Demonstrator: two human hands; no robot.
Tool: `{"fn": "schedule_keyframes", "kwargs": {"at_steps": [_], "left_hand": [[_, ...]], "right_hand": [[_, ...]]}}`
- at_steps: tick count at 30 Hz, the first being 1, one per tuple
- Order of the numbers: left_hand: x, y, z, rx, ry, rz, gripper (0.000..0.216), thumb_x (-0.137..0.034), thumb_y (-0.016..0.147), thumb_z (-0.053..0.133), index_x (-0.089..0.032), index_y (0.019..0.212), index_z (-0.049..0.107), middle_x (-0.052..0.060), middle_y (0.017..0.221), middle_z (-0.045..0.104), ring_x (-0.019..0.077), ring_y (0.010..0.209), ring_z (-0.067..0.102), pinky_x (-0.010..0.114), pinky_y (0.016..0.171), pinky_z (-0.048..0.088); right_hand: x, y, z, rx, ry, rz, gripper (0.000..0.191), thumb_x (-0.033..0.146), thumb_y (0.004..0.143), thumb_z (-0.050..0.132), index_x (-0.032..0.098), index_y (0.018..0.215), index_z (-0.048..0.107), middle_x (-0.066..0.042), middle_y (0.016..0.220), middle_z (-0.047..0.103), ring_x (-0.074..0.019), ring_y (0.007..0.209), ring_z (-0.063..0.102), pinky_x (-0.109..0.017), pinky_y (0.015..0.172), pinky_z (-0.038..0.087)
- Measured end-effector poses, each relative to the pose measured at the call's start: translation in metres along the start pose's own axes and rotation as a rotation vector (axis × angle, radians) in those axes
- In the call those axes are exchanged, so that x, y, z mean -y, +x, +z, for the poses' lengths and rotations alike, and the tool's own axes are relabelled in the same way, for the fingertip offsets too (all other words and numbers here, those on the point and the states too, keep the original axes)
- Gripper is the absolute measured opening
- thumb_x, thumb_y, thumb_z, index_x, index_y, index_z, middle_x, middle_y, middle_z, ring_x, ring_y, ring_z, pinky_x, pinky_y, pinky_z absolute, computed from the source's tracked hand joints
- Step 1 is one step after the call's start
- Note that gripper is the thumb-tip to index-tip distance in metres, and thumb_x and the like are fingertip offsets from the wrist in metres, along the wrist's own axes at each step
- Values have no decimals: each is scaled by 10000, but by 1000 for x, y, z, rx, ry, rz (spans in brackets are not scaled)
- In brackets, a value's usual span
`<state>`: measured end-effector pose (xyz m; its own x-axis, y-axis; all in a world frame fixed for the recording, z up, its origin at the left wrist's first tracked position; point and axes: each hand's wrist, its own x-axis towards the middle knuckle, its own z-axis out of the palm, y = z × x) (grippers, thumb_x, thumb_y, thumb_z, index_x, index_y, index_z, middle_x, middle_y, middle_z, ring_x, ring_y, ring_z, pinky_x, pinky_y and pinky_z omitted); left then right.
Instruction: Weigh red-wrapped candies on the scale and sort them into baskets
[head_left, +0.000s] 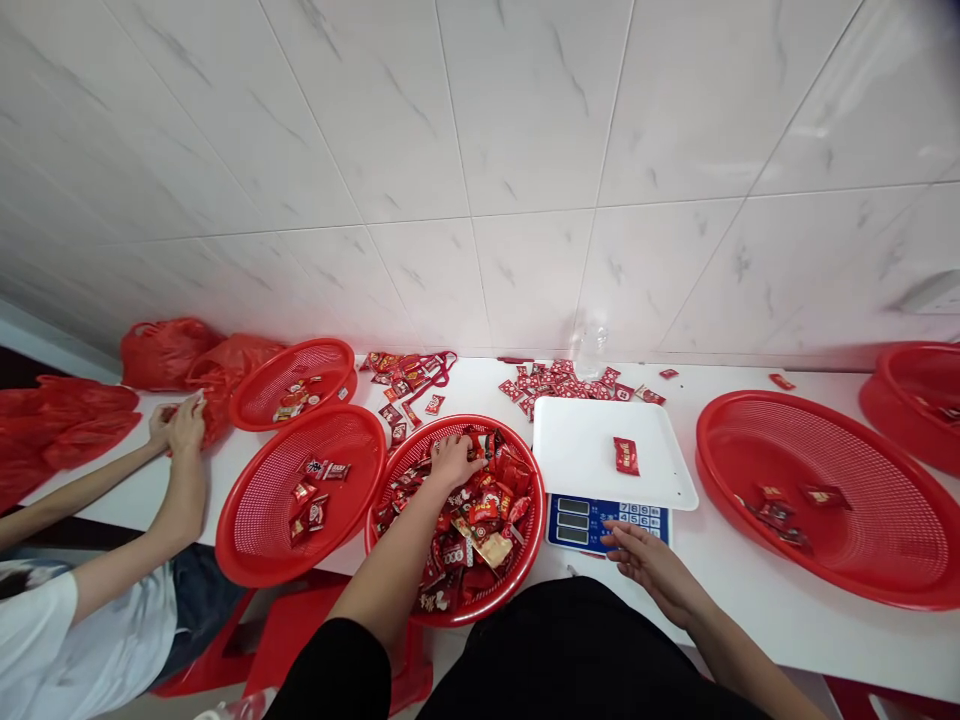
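Note:
My left hand (pixel 452 462) reaches into a round red basket (pixel 530 575) heaped with wrapped candies (pixel 491 502). Its fingers are spread over the candies, with some fingertips hidden among the wrappers. Beside that basket stands a digital scale (pixel 574 537) with a blue panel and a white weighing tray (pixel 577 445). A single red-wrapped candy (pixel 626 456) lies on the tray. Over the scale's keys hovers my right hand (pixel 646 560), fingers apart and nothing in them.
Red baskets (pixel 262 490) with a few candies stand left and right (pixel 757 430). Small red packets (pixel 555 378) lie scattered by the wall, near a clear plastic container (pixel 590 345). At far left, a co-worker's hands (pixel 186 422) work at a red bag (pixel 217 405).

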<state>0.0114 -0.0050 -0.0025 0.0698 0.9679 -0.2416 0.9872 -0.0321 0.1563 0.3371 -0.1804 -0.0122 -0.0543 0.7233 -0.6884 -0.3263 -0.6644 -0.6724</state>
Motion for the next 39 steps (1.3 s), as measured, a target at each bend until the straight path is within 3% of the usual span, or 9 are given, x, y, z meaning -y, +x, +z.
{"fn": "schedule_keyframes", "kwargs": {"at_steps": [4, 7, 11, 18, 24, 28, 31, 34, 39], "left_hand": [[0, 2, 2, 76, -22, -22, 571, -575, 656, 632, -226, 1088, 498, 113, 1191, 570, 315, 1174, 463, 454, 987, 294], [-1, 7, -1, 85, -24, -19, 459, -444, 694, 642, -233, 1082, 518, 104, 1166, 595, 285, 1081, 545, 382, 890, 393], [1, 12, -10, 21, -59, -37, 252, -286, 806, 503, -237, 1046, 566, 92, 1107, 633, 265, 1010, 587, 350, 809, 428], [-3, 8, -47, -130, -175, -35, 241, -298, 838, 459, -211, 1032, 573, 78, 980, 664, 231, 871, 610, 302, 726, 432], [-62, 2, -71, -97, -615, 59, 383, -413, 796, 546, -229, 1131, 515, -2, 853, 653, 141, 666, 592, 244, 630, 449], [-119, 11, -60, 81, -908, 141, 454, -450, 780, 580, -224, 1161, 484, 35, 974, 648, 155, 753, 617, 253, 652, 478], [-148, 26, -49, 87, -1048, 171, 500, -443, 829, 525, -209, 1252, 401, 83, 1088, 615, 160, 884, 614, 267, 743, 482], [-153, 35, -42, 122, -967, 221, 513, -418, 849, 501, -187, 1290, 378, 115, 1171, 581, 177, 1029, 574, 294, 857, 449], [-117, 16, -31, 190, -453, 394, 414, -347, 775, 596, -200, 1158, 542, 85, 1173, 594, 227, 1081, 544, 329, 934, 398]], "right_hand": [[1, -1, 1, -2, 1, 1, 347, 455, 734, 658, 245, 1010, 637, -39, 947, 686, -167, 832, 623, -281, 742, 485], [2, -3, 2, -19, -2, 6, 335, 448, 727, 667, 241, 988, 638, -36, 934, 686, -160, 812, 620, -275, 732, 483], [3, -4, -1, -36, -6, 11, 327, 438, 725, 671, 241, 983, 635, -40, 932, 687, -166, 815, 620, -281, 729, 487], [0, -2, -7, -36, 9, -9, 317, 432, 723, 677, 250, 980, 637, -40, 926, 690, -167, 807, 626, -288, 721, 492], [0, 0, -1, -40, 24, -1, 308, 426, 726, 674, 231, 961, 635, -37, 904, 691, -136, 750, 619, -257, 695, 481], [1, 2, -2, -30, 37, -22, 311, 428, 723, 675, 237, 965, 634, -29, 907, 692, -132, 760, 620, -257, 709, 484], [2, 1, -6, -35, 50, -35, 313, 431, 716, 683, 238, 957, 636, -29, 899, 691, -135, 759, 620, -257, 700, 485], [2, -1, -11, -49, 55, -37, 326, 438, 719, 680, 236, 970, 634, -36, 912, 687, -144, 776, 621, -265, 705, 484], [-3, 0, -19, -67, 51, -26, 340, 456, 738, 656, 234, 994, 625, -37, 951, 678, -129, 781, 617, -250, 721, 476]]}}
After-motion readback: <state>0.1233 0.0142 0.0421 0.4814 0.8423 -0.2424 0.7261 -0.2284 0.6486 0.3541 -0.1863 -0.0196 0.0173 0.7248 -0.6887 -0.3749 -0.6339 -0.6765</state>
